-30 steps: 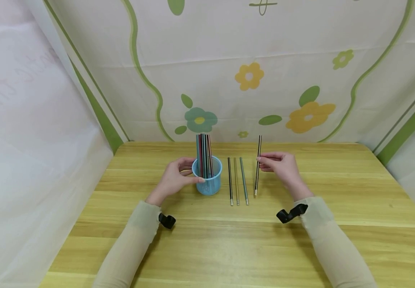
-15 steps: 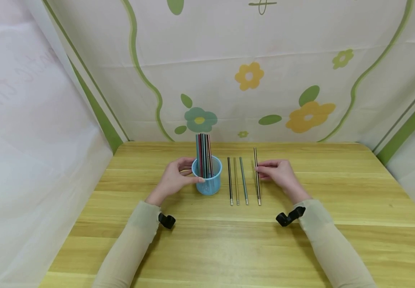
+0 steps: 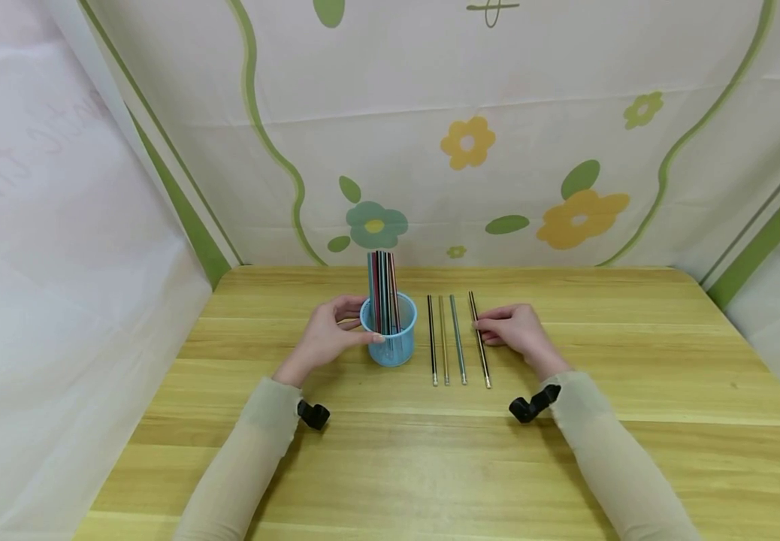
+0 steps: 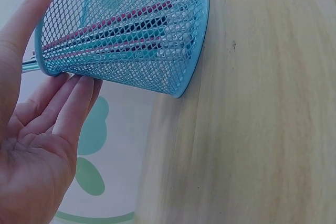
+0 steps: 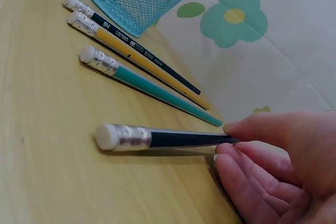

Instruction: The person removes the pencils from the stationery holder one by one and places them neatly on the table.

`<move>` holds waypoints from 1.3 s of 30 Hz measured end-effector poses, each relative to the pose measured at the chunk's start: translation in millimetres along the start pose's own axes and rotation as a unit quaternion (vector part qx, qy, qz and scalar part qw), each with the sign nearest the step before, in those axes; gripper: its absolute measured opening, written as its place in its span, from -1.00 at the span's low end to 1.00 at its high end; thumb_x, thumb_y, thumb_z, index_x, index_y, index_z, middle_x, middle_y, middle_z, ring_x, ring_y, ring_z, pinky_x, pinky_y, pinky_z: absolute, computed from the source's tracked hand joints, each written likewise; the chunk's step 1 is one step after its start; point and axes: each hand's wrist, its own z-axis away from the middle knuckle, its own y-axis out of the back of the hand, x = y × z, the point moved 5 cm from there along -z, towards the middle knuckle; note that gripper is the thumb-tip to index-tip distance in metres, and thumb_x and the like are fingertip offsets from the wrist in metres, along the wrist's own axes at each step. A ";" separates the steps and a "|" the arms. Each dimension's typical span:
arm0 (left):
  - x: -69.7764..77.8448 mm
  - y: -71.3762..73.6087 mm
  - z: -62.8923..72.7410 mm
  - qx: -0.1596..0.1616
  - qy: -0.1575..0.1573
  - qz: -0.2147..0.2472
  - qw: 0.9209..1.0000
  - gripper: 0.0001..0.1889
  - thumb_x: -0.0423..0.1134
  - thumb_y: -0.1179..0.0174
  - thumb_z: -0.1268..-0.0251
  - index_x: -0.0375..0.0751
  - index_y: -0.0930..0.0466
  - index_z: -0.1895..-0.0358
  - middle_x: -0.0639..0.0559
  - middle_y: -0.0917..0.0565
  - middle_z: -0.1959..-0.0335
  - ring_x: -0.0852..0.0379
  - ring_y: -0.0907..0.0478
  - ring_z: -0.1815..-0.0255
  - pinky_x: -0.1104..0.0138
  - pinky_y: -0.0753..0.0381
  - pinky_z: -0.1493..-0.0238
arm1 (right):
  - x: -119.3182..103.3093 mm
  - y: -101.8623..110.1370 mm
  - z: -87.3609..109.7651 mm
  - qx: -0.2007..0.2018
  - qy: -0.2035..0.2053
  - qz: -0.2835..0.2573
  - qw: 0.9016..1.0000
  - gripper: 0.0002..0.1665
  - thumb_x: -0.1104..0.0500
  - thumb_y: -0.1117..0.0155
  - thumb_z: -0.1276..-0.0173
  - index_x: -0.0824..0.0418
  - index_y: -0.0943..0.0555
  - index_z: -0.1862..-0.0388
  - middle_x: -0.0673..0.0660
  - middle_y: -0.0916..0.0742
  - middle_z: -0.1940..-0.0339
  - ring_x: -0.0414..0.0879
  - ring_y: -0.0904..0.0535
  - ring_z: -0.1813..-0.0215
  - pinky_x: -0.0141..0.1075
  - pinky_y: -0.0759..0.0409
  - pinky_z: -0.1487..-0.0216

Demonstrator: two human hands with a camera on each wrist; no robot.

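My left hand grips the near and left side of a blue mesh pencil cup, thumb on one side of its rim and fingers on the other. Several pencils stand upright in the cup, eraser ends down. My right hand pinches a black pencil between thumb and fingers, its white eraser end toward me and low at the table. Left of it lie three pencils side by side: a green one, a yellow one and another black one.
The wooden table carries the cup and the pencils. Behind it hangs a white cloth printed with flowers, reaching the table's back edge. White cloth panels stand at both sides.
My right hand has moved left and toward me, bringing the black pencil down from a raised, upright pose to beside the lying row. The left hand and cup have stayed in place.
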 end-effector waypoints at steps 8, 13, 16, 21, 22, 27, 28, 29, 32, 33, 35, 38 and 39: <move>-0.7 -0.2 0.1 0.001 0.001 -0.005 1.000 -0.34 -0.22 -0.65 0.01 -0.22 -0.58 -0.21 -0.05 -0.66 -0.09 0.01 -0.63 -0.11 0.26 -0.63 -0.18 | -3.7 -4.0 1.4 0.017 -0.014 0.038 0.999 -0.57 0.22 -0.47 -0.35 0.48 -0.67 -0.09 0.26 -0.80 0.19 -0.12 -0.74 0.36 -0.31 -0.77 0.27; -0.2 0.1 0.9 0.001 0.002 -0.007 1.000 -0.33 -0.20 -0.65 0.01 -0.22 -0.57 -0.21 -0.05 -0.66 -0.09 0.01 -0.62 -0.12 0.24 -0.63 -0.19 | -6.7 -5.3 1.1 0.023 -0.015 0.060 0.998 -0.62 0.22 -0.48 -0.33 0.44 -0.71 -0.03 0.26 -0.79 0.21 -0.08 -0.75 0.36 -0.30 -0.77 0.29; -0.5 -0.1 0.8 0.000 0.002 -0.007 1.000 -0.32 -0.20 -0.65 0.01 -0.21 -0.57 -0.22 -0.05 -0.66 -0.10 0.01 -0.62 -0.12 0.24 -0.63 -0.19 | -7.6 -6.4 0.3 0.027 -0.015 0.074 0.997 -0.65 0.21 -0.49 -0.32 0.42 -0.72 0.01 0.25 -0.80 0.23 -0.07 -0.75 0.36 -0.28 -0.78 0.30; -0.9 -0.5 0.7 -0.003 0.000 -0.003 1.000 -0.32 -0.20 -0.65 0.01 -0.23 -0.57 -0.22 -0.06 -0.66 -0.10 0.00 -0.62 -0.12 0.23 -0.63 -0.20 | -7.2 -8.8 -1.5 0.034 -0.013 0.080 0.996 -0.68 0.25 -0.49 -0.30 0.43 -0.73 0.04 0.25 -0.80 0.25 -0.06 -0.75 0.37 -0.28 -0.78 0.30; -1.2 -0.3 0.6 -0.002 0.000 -0.003 1.000 -0.32 -0.20 -0.65 0.01 -0.23 -0.57 -0.23 -0.06 -0.66 -0.10 0.00 -0.62 -0.12 0.23 -0.62 -0.20 | -7.2 -9.2 -1.7 0.034 -0.011 0.081 0.996 -0.68 0.25 -0.48 -0.31 0.44 -0.72 0.04 0.26 -0.80 0.25 -0.06 -0.75 0.37 -0.28 -0.78 0.30; -1.4 0.1 1.3 0.000 0.001 -0.006 1.000 -0.32 -0.21 -0.65 0.01 -0.23 -0.57 -0.22 -0.06 -0.66 -0.10 0.01 -0.62 -0.12 0.23 -0.63 -0.20 | -7.4 -9.8 -1.5 0.039 -0.011 0.081 0.996 -0.69 0.27 -0.48 -0.30 0.43 -0.72 0.05 0.25 -0.79 0.24 -0.06 -0.74 0.37 -0.28 -0.78 0.30; -1.4 0.0 1.2 0.000 0.001 -0.006 1.000 -0.32 -0.21 -0.65 0.01 -0.23 -0.57 -0.22 -0.06 -0.66 -0.10 0.01 -0.62 -0.12 0.23 -0.63 -0.20 | -7.3 -9.8 -1.3 0.039 -0.011 0.082 0.996 -0.69 0.27 -0.48 -0.31 0.44 -0.72 0.04 0.25 -0.79 0.24 -0.06 -0.74 0.37 -0.28 -0.78 0.30; -1.3 -0.1 1.3 0.000 0.001 -0.006 1.000 -0.33 -0.22 -0.65 0.01 -0.23 -0.57 -0.22 -0.06 -0.66 -0.10 0.01 -0.62 -0.12 0.23 -0.63 -0.20 | -7.0 -9.7 -1.1 0.039 -0.012 0.082 0.996 -0.69 0.26 -0.48 -0.31 0.43 -0.72 0.04 0.25 -0.79 0.24 -0.06 -0.74 0.37 -0.28 -0.78 0.29; -1.2 -0.3 0.9 -0.001 0.000 -0.003 1.000 -0.33 -0.21 -0.65 0.01 -0.22 -0.57 -0.22 -0.06 -0.66 -0.10 0.01 -0.62 -0.12 0.23 -0.63 -0.20 | -6.4 -9.2 -0.5 0.040 -0.012 0.081 0.996 -0.69 0.25 -0.48 -0.31 0.42 -0.72 0.05 0.24 -0.79 0.25 -0.06 -0.75 0.37 -0.27 -0.78 0.30; -1.3 -0.3 0.7 -0.001 0.000 -0.002 1.000 -0.33 -0.21 -0.65 0.01 -0.22 -0.57 -0.22 -0.06 -0.66 -0.11 0.01 -0.62 -0.12 0.23 -0.63 -0.20 | -6.4 -9.1 -0.4 0.040 -0.011 0.082 0.996 -0.69 0.25 -0.48 -0.32 0.43 -0.72 0.04 0.24 -0.80 0.25 -0.05 -0.75 0.37 -0.27 -0.78 0.30; -1.6 -0.1 0.4 -0.002 0.000 -0.002 1.000 -0.32 -0.20 -0.65 0.01 -0.21 -0.57 -0.22 -0.06 -0.66 -0.11 0.01 -0.62 -0.13 0.22 -0.62 -0.20 | -6.7 -8.7 0.0 0.040 -0.009 0.081 0.996 -0.69 0.24 -0.48 -0.32 0.42 -0.73 0.05 0.24 -0.80 0.25 -0.05 -0.75 0.37 -0.27 -0.78 0.30; -1.4 0.0 0.1 -0.003 0.000 -0.003 1.000 -0.32 -0.18 -0.65 0.01 -0.21 -0.57 -0.22 -0.06 -0.65 -0.11 0.00 -0.62 -0.13 0.21 -0.62 -0.21 | -7.3 -8.2 0.1 0.040 -0.005 0.080 0.996 -0.69 0.22 -0.49 -0.31 0.42 -0.73 0.06 0.24 -0.79 0.26 -0.05 -0.74 0.37 -0.27 -0.78 0.31; -1.2 0.1 0.1 -0.003 -0.001 -0.003 1.000 -0.32 -0.18 -0.65 0.01 -0.21 -0.57 -0.22 -0.06 -0.65 -0.11 0.00 -0.62 -0.12 0.20 -0.62 -0.21 | -7.3 -8.1 0.1 0.040 -0.004 0.080 0.996 -0.68 0.22 -0.49 -0.31 0.42 -0.73 0.06 0.24 -0.79 0.26 -0.05 -0.74 0.37 -0.27 -0.78 0.31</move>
